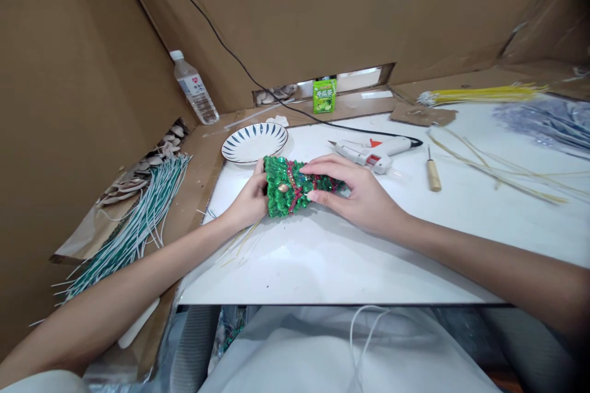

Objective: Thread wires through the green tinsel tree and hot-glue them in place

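A green sequinned ornament [289, 187] with red bead strings and a small gold bead lies on its side on the white table [322, 258]. My left hand [249, 199] grips its wide left end, fingers curled round it. My right hand [354, 190] lies over its narrower right part, thumb beneath and fingers pressed on top. Thin pale stems stick out below the ornament's left end.
Behind the ornament are a striped plate [254, 142], a white glue gun [373, 153] with a black cord, and a wooden-handled awl [433, 173]. A water bottle [194, 87] and green drink carton [324, 96] stand further back. Wire bundles [138, 227] lie left, yellow stems [483, 95] right.
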A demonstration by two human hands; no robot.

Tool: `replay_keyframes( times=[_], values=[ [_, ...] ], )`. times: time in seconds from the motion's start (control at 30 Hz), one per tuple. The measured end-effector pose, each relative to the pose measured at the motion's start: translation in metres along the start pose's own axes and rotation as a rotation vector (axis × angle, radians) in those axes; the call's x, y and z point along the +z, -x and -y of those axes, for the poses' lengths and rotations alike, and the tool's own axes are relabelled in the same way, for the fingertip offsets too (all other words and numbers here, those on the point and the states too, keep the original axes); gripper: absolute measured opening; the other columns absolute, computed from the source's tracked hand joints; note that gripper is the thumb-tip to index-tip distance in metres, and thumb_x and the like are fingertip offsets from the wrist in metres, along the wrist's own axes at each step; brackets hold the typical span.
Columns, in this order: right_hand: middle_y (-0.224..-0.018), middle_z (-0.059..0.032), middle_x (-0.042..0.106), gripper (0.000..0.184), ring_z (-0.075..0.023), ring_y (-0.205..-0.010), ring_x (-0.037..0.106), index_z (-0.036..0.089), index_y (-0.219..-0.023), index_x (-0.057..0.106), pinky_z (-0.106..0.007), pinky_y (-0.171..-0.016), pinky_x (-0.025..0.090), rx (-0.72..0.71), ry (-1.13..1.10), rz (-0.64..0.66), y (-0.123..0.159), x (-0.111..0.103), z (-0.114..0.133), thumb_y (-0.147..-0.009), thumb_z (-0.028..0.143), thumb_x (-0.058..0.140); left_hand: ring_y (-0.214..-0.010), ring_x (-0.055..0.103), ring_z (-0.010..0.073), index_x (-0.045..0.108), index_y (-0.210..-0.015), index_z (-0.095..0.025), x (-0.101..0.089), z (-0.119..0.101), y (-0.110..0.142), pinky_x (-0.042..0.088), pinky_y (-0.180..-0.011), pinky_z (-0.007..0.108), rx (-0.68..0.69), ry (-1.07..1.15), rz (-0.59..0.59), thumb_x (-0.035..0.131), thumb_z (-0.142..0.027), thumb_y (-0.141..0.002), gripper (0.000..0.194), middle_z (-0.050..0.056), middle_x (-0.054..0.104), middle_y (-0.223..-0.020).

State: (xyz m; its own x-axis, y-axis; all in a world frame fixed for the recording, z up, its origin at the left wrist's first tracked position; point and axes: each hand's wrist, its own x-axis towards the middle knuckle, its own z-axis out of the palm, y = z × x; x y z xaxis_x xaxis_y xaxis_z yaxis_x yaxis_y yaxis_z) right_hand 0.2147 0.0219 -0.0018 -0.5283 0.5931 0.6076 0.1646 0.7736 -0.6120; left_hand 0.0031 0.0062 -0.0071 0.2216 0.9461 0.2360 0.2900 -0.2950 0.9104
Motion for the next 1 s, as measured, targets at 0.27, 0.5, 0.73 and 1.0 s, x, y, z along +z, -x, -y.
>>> replay_keyframes(
  times=[0.27,0.5,0.73,1.0],
  values=[
    [-0.114,-0.0038,0.056,0.033,-0.0144,-0.106,0.052,0.022,-0.113,0.060,-0.029,-0.093,0.042,0.013,-0.006,-0.006,-0.0002,0.0007,0.0004,-0.080,0.027,0.061,-0.123,0.040,0.0266,0.066,-0.080,-0.014,-0.0004,0.0013,-0.0012,0.028,-0.108,0.038,0.024,0.040,-0.004,0.075,-0.022,-0.060,0.023,0.008,0.053,-0.118],
    [-0.114,-0.0030,0.056,0.032,-0.0146,-0.106,0.052,0.023,-0.111,0.060,-0.029,-0.093,0.042,0.033,-0.013,0.002,-0.0021,0.0017,0.0007,-0.079,0.026,0.062,-0.125,0.039,0.0272,0.066,-0.082,-0.015,-0.0008,0.0028,-0.0017,0.029,-0.108,0.038,0.007,0.059,-0.004,0.075,-0.024,-0.062,0.024,0.008,0.054,-0.119],
    [-0.114,-0.0032,0.055,0.032,-0.0149,-0.107,0.051,0.023,-0.111,0.060,-0.030,-0.094,0.042,0.041,-0.032,0.008,-0.0025,0.0006,0.0008,-0.080,0.026,0.061,-0.121,0.043,0.0279,0.064,-0.066,-0.014,-0.0014,0.0010,-0.0036,0.036,-0.102,0.039,0.018,0.044,-0.008,0.078,-0.024,-0.058,0.019,0.009,0.057,-0.116],
    [-0.107,-0.0033,0.055,0.034,-0.0158,-0.100,0.053,0.022,-0.110,0.060,-0.031,-0.088,0.043,0.091,-0.068,0.008,-0.0022,0.0009,0.0005,-0.075,0.023,0.065,-0.108,0.051,0.0241,0.067,-0.077,-0.016,0.0005,0.0028,-0.0013,0.041,-0.096,0.038,-0.024,0.108,-0.006,0.073,-0.026,-0.065,0.017,0.008,0.056,-0.114]
  ],
)
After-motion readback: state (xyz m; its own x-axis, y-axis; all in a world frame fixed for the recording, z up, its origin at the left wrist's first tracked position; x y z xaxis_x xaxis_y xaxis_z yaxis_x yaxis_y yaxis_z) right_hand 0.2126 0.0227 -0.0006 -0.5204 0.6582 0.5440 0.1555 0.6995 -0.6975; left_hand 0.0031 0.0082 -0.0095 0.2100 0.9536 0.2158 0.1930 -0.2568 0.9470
